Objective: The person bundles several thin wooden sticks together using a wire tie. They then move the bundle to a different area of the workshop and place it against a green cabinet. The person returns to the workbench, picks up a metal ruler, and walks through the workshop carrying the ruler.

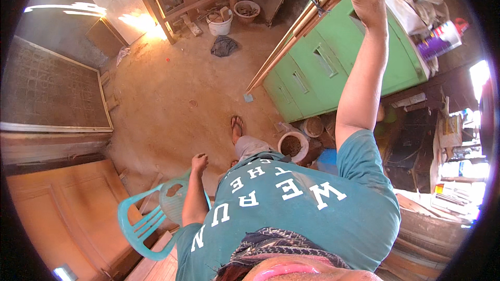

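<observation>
A door (67, 218) lay at the left, beside a turquoise chair (139, 229). Near the chair, the left hand (199, 162) hung with its fingers curled; whether it was clenched could not be told. Further right, the sticks (296, 34) slanted along the front of a green cabinet (308, 67), a dark tie (319, 7) around them. Their upper part was in the right hand (369, 0), grasped firmly, the rest running down and left from it. A purple-and-white container (440, 41) was rightmost.
</observation>
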Action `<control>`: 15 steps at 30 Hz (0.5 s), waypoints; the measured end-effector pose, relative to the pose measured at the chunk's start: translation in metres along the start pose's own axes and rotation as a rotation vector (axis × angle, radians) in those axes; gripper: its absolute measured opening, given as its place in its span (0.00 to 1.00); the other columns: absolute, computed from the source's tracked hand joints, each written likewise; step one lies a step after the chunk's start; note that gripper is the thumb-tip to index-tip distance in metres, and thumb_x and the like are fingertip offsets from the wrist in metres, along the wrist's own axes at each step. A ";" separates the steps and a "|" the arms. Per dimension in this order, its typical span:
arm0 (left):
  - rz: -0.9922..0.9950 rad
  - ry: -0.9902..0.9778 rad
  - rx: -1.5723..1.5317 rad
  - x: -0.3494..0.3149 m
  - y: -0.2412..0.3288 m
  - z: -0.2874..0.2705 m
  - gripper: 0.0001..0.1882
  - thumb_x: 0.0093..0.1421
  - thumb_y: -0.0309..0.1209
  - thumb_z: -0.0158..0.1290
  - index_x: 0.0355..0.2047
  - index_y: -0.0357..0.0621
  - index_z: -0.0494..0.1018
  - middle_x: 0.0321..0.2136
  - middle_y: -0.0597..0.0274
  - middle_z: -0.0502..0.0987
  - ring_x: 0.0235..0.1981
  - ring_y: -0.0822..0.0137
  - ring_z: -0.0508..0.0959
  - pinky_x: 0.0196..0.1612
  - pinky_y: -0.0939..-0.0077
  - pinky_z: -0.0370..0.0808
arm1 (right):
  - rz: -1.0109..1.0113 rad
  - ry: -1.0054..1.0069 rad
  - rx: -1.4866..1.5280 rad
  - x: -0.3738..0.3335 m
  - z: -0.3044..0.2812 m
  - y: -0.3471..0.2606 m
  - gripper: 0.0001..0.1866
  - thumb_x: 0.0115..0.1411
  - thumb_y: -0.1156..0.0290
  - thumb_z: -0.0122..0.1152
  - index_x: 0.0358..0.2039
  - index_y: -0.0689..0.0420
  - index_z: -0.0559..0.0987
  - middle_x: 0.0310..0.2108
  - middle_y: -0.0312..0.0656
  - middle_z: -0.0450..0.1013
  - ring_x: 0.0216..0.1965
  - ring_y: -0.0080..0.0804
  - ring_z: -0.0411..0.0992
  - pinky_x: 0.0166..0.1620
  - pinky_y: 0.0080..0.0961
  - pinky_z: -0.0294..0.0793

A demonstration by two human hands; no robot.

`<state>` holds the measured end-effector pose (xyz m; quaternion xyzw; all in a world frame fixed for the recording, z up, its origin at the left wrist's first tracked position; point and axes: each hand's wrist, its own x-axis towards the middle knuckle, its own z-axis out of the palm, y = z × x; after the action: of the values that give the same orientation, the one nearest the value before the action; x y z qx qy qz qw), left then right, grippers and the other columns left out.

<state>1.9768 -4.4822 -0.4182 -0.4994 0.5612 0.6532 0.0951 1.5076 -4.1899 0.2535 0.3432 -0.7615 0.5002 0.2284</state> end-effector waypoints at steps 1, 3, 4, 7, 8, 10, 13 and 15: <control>0.014 -0.005 0.020 0.015 0.024 0.004 0.22 0.64 0.32 0.59 0.57 0.38 0.77 0.39 0.56 0.85 0.31 0.66 0.82 0.29 0.72 0.77 | -0.016 -0.004 -0.047 0.015 0.012 0.022 0.15 0.67 0.59 0.71 0.37 0.56 0.77 0.27 0.26 0.69 0.28 0.15 0.63 0.30 0.22 0.65; 0.058 -0.009 0.093 0.042 0.067 0.000 0.23 0.64 0.32 0.60 0.58 0.37 0.77 0.42 0.55 0.84 0.33 0.67 0.82 0.30 0.73 0.77 | -0.042 0.012 -0.051 0.039 0.040 0.052 0.15 0.66 0.60 0.72 0.37 0.56 0.77 0.27 0.26 0.69 0.29 0.16 0.64 0.31 0.23 0.67; 0.080 -0.013 0.132 0.056 0.086 -0.003 0.23 0.64 0.32 0.60 0.59 0.37 0.77 0.43 0.54 0.84 0.34 0.68 0.82 0.30 0.73 0.77 | -0.052 0.034 -0.007 0.052 0.060 0.062 0.16 0.66 0.60 0.73 0.36 0.56 0.77 0.26 0.26 0.68 0.29 0.16 0.64 0.32 0.24 0.68; 0.033 0.097 0.053 0.094 0.104 -0.035 0.20 0.65 0.31 0.59 0.56 0.37 0.78 0.37 0.56 0.84 0.29 0.68 0.81 0.27 0.73 0.76 | 0.160 0.064 -0.131 0.100 0.106 0.095 0.20 0.63 0.55 0.75 0.34 0.60 0.80 0.25 0.32 0.73 0.30 0.22 0.70 0.35 0.30 0.72; -0.041 0.067 0.055 0.094 0.100 -0.050 0.18 0.65 0.31 0.58 0.54 0.38 0.78 0.34 0.58 0.83 0.27 0.68 0.80 0.26 0.73 0.75 | 0.298 0.059 -0.234 0.110 0.116 0.111 0.22 0.61 0.52 0.75 0.33 0.61 0.82 0.25 0.36 0.75 0.30 0.24 0.73 0.36 0.33 0.74; -0.129 0.027 0.031 0.112 0.125 -0.068 0.15 0.65 0.29 0.57 0.51 0.38 0.79 0.28 0.61 0.80 0.23 0.68 0.78 0.22 0.71 0.73 | 0.305 0.168 -0.369 0.136 0.138 0.139 0.27 0.58 0.46 0.75 0.34 0.63 0.86 0.27 0.50 0.82 0.34 0.38 0.83 0.40 0.42 0.79; -0.137 0.136 -0.102 0.126 0.159 -0.066 0.11 0.66 0.29 0.56 0.46 0.40 0.79 0.22 0.66 0.74 0.18 0.69 0.73 0.19 0.71 0.69 | 0.454 0.200 -0.466 0.183 0.162 0.205 0.26 0.57 0.47 0.74 0.36 0.62 0.87 0.28 0.54 0.83 0.37 0.47 0.85 0.41 0.43 0.80; -0.216 0.091 0.014 0.123 0.193 -0.062 0.09 0.66 0.29 0.55 0.43 0.41 0.80 0.21 0.66 0.74 0.17 0.68 0.72 0.18 0.71 0.67 | 0.506 0.172 -0.487 0.200 0.170 0.256 0.26 0.57 0.47 0.74 0.38 0.61 0.88 0.32 0.53 0.84 0.39 0.47 0.85 0.44 0.42 0.80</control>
<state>1.8186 -4.6551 -0.3807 -0.5855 0.5123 0.6118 0.1429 1.1823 -4.3371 0.1697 0.0360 -0.8970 0.3721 0.2357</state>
